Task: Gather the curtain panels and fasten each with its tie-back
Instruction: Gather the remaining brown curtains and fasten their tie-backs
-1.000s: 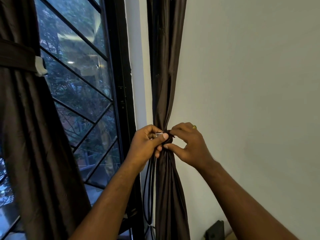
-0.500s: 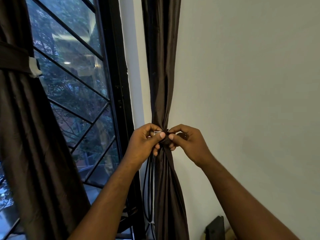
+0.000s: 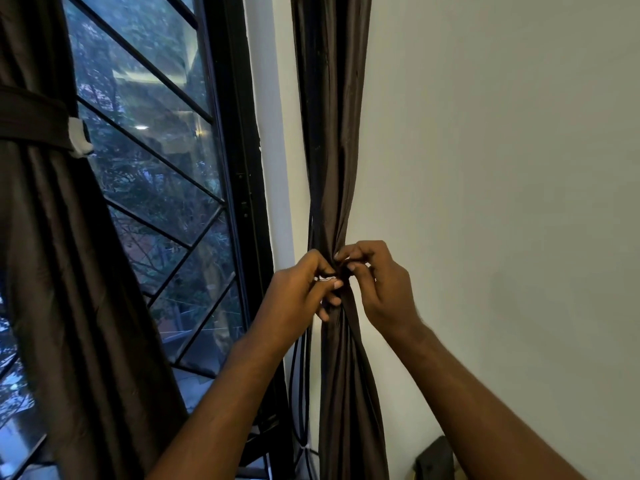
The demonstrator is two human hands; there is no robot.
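On the far left hung the left curtain panel (image 3: 52,271), dark brown and bunched up. A dark band (image 3: 31,123) went around it, and a small white patch (image 3: 79,136) sat at the band's right end. Next came the window (image 3: 156,202), with thin black bars slanting across the glass and green trees outside. The black window frame (image 3: 239,168) stood at the right side of the glass, with a strip of white wall after it. Some thin black cables (image 3: 299,375) hung down along that strip, just beside the next curtain. The left hand (image 3: 298,292) was up at the thin middle of the right curtain panel (image 3: 332,133). Its fingers were curled, and its thumb and first finger pinched one end of the right tie-back (image 3: 343,273), where a little white bit showed. The right curtain panel hung down against the wall, squeezed thin in the middle and wider above and below. The right hand (image 3: 381,282) was on the other side of that thin spot, very close to the left hand, and its curled fingers pinched the other end of the same tie-back. Fingers hid most of that tie-back, so I could not tell if it was fastened. To the right was the plain pale wall (image 3: 502,202). Low down by the right arm a dark thing (image 3: 434,460) peeked in, too cut off to name.
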